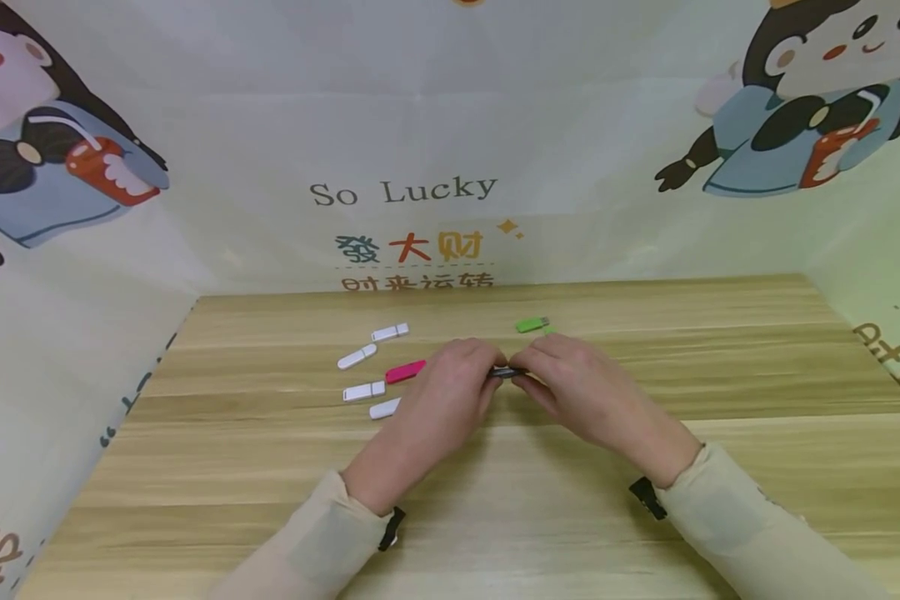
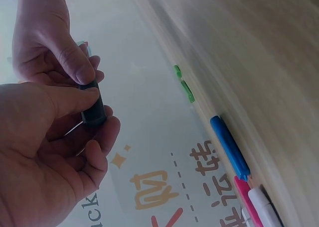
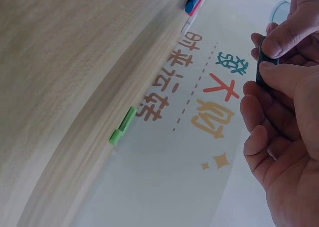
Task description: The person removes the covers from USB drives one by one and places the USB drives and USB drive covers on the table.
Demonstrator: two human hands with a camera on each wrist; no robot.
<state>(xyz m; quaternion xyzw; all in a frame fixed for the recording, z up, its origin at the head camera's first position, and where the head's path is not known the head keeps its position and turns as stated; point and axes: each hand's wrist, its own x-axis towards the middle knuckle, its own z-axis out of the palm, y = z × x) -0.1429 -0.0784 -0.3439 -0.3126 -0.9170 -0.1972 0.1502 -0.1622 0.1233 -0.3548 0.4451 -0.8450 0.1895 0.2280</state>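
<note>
Between my two hands is a black USB flash drive (image 1: 504, 373), held up in front of the body above the table. My left hand (image 1: 450, 392) pinches one end between thumb and fingers. The other end is pinched by my right hand (image 1: 581, 387), the two thumbs side by side on the drive (image 2: 93, 106). Fingers cover much of it in every view. Beyond the right hand lies a green USB flash drive (image 1: 531, 324), with a small green piece (image 3: 115, 137) at its end, partly behind the hand in the head view.
Left of my left hand lie several white USB flash drives (image 1: 363, 391) and a pink one (image 1: 403, 372). A blue drive (image 2: 229, 145) shows in the left wrist view, hidden in the head view. The wooden table (image 1: 232, 467) meets a printed cloth backdrop (image 1: 270, 142) at its far edge.
</note>
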